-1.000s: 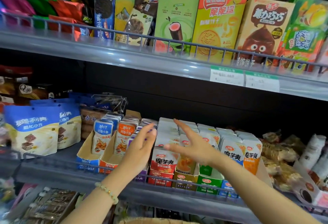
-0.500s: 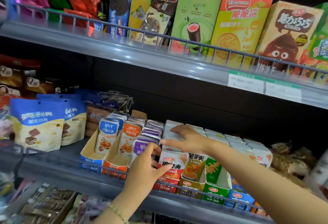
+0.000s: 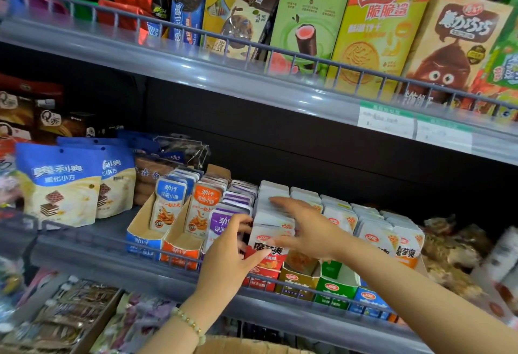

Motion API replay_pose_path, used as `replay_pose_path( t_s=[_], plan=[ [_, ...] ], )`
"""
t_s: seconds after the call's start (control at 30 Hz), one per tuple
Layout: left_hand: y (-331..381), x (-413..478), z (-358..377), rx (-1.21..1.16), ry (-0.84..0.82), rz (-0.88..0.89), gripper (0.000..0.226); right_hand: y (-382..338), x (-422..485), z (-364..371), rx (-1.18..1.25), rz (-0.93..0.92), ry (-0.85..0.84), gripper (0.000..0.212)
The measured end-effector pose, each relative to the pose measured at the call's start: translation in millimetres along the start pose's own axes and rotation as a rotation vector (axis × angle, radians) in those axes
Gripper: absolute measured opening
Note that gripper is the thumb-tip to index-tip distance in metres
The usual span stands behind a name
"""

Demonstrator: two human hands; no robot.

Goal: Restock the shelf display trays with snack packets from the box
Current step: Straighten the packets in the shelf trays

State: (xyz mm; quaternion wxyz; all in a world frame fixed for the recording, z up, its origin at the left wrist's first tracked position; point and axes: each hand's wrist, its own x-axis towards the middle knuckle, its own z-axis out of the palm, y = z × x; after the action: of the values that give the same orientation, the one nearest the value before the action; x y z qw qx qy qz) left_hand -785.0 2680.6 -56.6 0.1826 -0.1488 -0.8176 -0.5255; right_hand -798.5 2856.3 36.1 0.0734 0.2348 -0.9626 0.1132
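Brimming red tray (image 3: 262, 280), packets (image 3: 270, 217) standing upright

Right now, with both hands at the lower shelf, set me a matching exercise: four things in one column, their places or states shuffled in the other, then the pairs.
Things:
1. left hand
2. right hand
3. blue tray
4. price labels

Places or states:
A. on the front rail of the upper shelf
B. fingers straight, lying over the white packet rows
C. leftmost in the tray row
D. gripping the front red-and-white packet

Pairs: 1-D, 2-B, 3-C, 4-A
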Motion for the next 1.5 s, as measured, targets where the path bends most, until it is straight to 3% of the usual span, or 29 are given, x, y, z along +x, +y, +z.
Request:
replay_pose_path(
  t_s=[0.1, 0.17, 0.33, 0.43, 0.53, 0.67, 0.83, 0.97, 1.13, 1.3, 1.43, 1.5],
  plan=[
    [6.6, 1.3, -3.1, 0.131, 0.035, 0.084, 0.075, 19.1, -8.2, -9.2, 0.146, 0.048, -0.066, 0.105],
    [10.0, 4.0, -3.3, 0.177, 0.03, 0.135, 0.076, 33.5, -19.2, -12.2, 0.076, 0.078, -0.097, 0.108],
    [12.4, 11.5, -0.1, 0.226, -0.027, 0.163, 0.067, 58.9, -24.2, -5.4, -0.168, 0.041, 0.048, 0.068],
    [13.7, 13.6, 0.3, 0.229, -0.032, 0.181, 0.069, 70.1, -11.7, 0.0, -0.147, 0.137, 0.132, 0.058],
    [19.5, 18.7, -3.0, 0.325, -0.099, 0.223, 0.072, 70.8, -2.5, 7.1, -0.132, 0.171, 0.18, 0.059],
    [29.7, 37.9, -9.6, 0.566, -0.275, 0.266, 0.079, 61.8, -1.0, 21.8, -0.261, 0.008, 0.15, 0.069],
    [34.7, 68.7, -16.9, 0.733, -0.423, 0.264, 0.093, 71.3, 3.3, 17.8, -0.127, 0.101, 0.122, 0.072],
    [38.1, 80.0, -17.2, 0.664, -0.518, 0.164, 0.097, 69.5, -0.5, 12.4, -0.055, 0.049, 0.038, 0.063],
    [34.9, 71.2, -18.2, 0.582, -0.486, 0.184, 0.098, 61.9, -14.0, 6.7, 0.064, 0.067, 0.154, 0.054],
    [33.7, 57.1, -27.1, 0.483, -0.439, 0.128, 0.106, 42.7, -26.9, 8.7, 0.068, 0.051, 0.162, 0.053],
    [44.5, 55.4, -30.8, 0.586, -0.491, 0.006, 0.112, 25.8, -24.1, 15.3, 0.034, 0.117, 0.086, 0.074],
    [44.9, 61.1, -26.3, 0.528, -0.547, -0.019, 0.11, 19.2, -18.1, 18.9, 0.121, 0.141, 0.043, 0.076]
  ],
)
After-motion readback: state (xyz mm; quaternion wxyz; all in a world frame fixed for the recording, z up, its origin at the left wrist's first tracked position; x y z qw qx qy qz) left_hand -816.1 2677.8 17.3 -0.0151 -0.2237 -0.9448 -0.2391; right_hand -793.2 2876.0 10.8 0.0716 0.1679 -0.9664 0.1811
